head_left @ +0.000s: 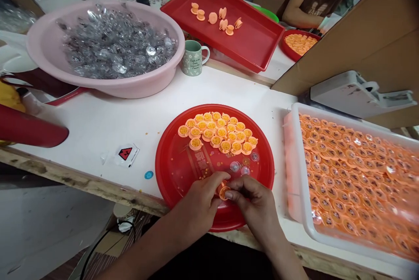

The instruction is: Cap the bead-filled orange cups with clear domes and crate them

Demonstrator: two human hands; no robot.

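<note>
Hands (pixel 202 198) with orange cup (pixel 224 192) near tray rim (pixel 229 227)

A small orange cup (pixel 223 191) is held between the left hand (pixel 203 198) and the right hand (pixel 255 203), partly covered by their fingers, its round edge turned toward the camera, over the red tray (pixel 174 163).

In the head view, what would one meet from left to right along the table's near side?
Red cylindrical object, small pale packet with red print, small blue disc, round red plastic tray, rectangular translucent plastic bin.
</note>
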